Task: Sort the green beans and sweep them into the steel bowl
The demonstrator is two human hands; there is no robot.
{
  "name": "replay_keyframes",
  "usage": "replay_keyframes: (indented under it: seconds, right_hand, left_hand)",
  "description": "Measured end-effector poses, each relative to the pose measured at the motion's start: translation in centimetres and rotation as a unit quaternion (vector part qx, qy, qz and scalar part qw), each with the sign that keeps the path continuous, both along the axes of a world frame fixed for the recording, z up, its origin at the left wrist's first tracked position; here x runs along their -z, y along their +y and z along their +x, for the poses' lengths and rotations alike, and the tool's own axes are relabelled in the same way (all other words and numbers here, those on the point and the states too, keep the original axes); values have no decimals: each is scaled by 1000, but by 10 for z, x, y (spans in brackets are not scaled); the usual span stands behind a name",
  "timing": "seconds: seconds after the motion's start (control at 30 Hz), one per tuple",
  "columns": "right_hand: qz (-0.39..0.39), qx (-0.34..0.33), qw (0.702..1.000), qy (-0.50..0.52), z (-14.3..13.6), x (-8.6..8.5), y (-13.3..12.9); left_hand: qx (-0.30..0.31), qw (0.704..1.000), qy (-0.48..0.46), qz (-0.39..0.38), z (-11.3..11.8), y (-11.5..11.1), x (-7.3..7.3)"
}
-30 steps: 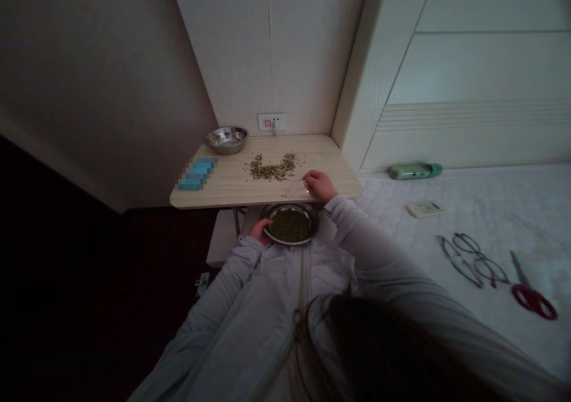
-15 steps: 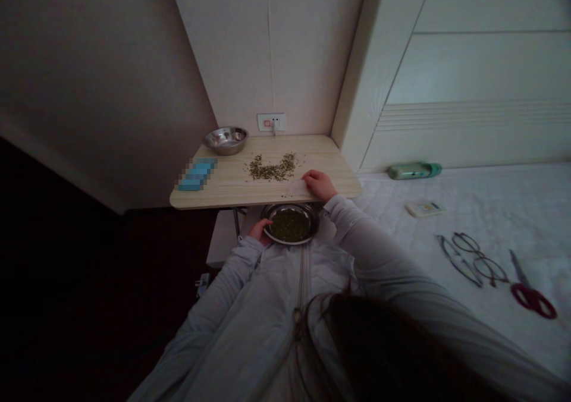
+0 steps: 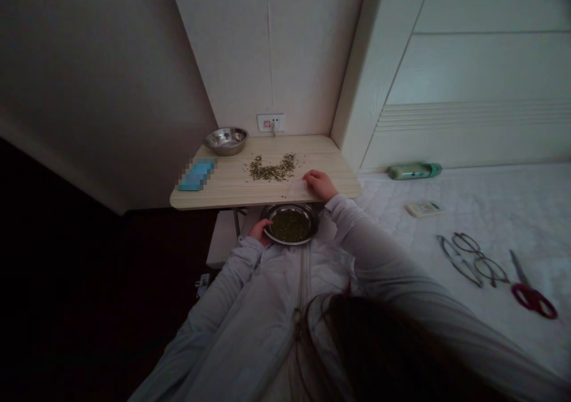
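My left hand (image 3: 259,231) grips the left rim of a round metal bowl (image 3: 289,242), which is held just below the table's front edge. Inside the bowl lie many small green beans (image 3: 289,223). Over the table's right front part, my right hand (image 3: 319,184) is closed on a thin, pale, see-through sheet (image 3: 298,187) that rests near the edge. Beyond the sheet, more green beans (image 3: 272,170) are scattered in a loose curved band on the wooden table (image 3: 223,195). A couple of stray beans lie left of the sheet.
An upright metal bowl (image 3: 226,142) stands at the table's back left, behind a blurred blue object (image 3: 197,175). A wall socket (image 3: 270,122) holds a plug. On the white bed to the right are a green bottle (image 3: 414,171), a small pale box (image 3: 424,209), glasses (image 3: 484,262) and red-handled scissors (image 3: 530,298).
Fewer stray beans show beside the sheet at the table's front edge. Both hands and the held bowl have hardly moved.
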State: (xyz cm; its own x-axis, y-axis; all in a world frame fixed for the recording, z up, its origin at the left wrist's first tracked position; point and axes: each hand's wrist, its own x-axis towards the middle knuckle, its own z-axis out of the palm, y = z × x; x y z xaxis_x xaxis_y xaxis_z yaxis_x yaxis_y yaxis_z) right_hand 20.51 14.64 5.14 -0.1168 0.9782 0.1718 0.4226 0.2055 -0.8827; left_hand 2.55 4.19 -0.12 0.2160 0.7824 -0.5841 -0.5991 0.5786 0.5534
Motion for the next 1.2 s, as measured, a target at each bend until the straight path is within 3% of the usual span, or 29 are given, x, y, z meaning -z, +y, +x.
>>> replay_keyframes:
  seconds: [0.37, 0.67, 0.97, 1.2]
  right_hand:
    - [8, -52, 998, -19, 0, -1, 1]
    - [-36, -75, 997, 1, -1, -4, -3]
    - [41, 68, 989, 128, 6, 0, 7]
    - [18, -25, 998, 49, 1, 0, -1]
  left_hand:
    - [7, 1000, -18, 16, -2, 2, 5]
    - [2, 1000, -12, 28, -3, 2, 8]
    - [4, 1000, -21, 19, -3, 3, 7]
    - [5, 1000, -19, 19, -2, 2, 4]
